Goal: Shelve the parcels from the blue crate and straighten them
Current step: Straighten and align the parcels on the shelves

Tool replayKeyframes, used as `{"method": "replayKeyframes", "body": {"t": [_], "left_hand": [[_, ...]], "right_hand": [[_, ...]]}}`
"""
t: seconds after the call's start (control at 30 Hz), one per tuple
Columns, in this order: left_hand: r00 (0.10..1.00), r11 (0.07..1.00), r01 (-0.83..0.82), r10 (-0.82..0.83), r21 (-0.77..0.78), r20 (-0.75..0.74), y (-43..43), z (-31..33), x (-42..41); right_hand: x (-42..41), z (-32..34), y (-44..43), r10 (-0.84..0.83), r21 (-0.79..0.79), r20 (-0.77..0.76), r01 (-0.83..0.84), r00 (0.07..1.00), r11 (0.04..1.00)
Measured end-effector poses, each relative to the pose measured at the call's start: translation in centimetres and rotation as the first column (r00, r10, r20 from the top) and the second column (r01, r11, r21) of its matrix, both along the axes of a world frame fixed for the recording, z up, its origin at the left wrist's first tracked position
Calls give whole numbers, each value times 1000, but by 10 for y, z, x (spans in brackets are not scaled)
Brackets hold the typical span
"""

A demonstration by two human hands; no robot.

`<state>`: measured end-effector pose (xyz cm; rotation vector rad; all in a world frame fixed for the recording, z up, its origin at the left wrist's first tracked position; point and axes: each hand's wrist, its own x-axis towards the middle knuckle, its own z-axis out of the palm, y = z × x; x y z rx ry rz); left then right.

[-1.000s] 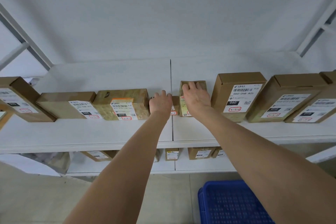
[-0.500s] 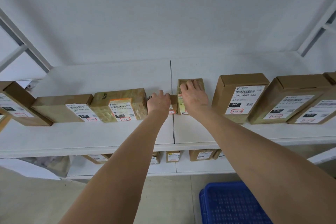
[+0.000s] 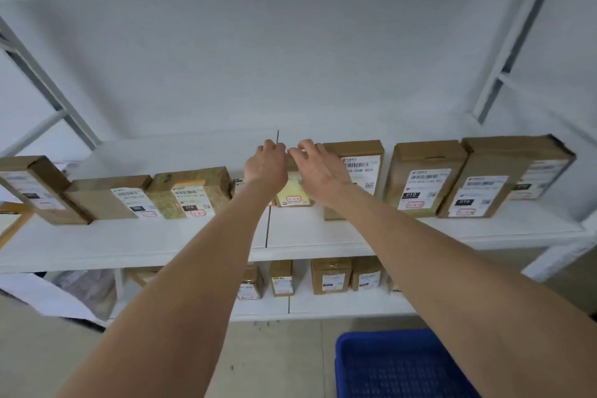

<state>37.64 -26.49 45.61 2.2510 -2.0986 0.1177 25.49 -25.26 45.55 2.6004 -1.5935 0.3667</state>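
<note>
A small brown parcel (image 3: 292,195) with a pale yellow label stands upright near the middle seam of the white shelf (image 3: 193,242). My left hand (image 3: 266,166) curls its fingers round the parcel's top left corner. My right hand (image 3: 318,171) grips its top right edge, partly covering the labelled box (image 3: 363,160) beside it. Another small parcel (image 3: 238,185) peeks out just left of my left wrist. The blue crate (image 3: 400,365) sits on the floor at the lower right; the part of it in view holds nothing.
Labelled brown boxes line the shelf: a taped one (image 3: 190,191) and a flat one (image 3: 106,200) to the left, taller ones (image 3: 423,178) (image 3: 484,181) to the right. Several small parcels (image 3: 329,275) stand on the lower shelf. Grey frame posts rise at both sides.
The small parcel now stands taller between my hands. Both hands have moved together onto its top, the left one leaving the smaller parcel beside it. The view has pulled back.
</note>
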Motion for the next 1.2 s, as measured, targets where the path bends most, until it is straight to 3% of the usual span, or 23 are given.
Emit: {"method": "replayKeyframes", "body": {"t": [0.13,0.27,0.4,0.63,0.77,0.9,1.2], "left_hand": [[999,998,44,-44,-43,-4,26,17,-49],[997,995,74,-73,-60,19,45,22,-86],[995,995,95,-94,-36,22,50,23,-113],[982,981,189,-188,-39,31,20,19,-133],[970,975,219,-222,42,97,-11,11,-140],[968,975,193,-208,115,139,-36,0,-135],[966,971,210,-225,117,129,-73,-2,-114]], "right_hand": [[-49,18,19,9,-1,27,-9,1000,1000],[-103,24,31,-170,45,52,168,984,985],[-138,16,33,-262,113,3,260,965,959],[-173,14,4,-344,99,-61,348,937,932],[-178,8,-16,-367,142,-151,387,918,911],[-169,-4,-37,-357,162,-120,373,926,914],[-135,-9,-72,-334,122,-78,342,939,932]]}}
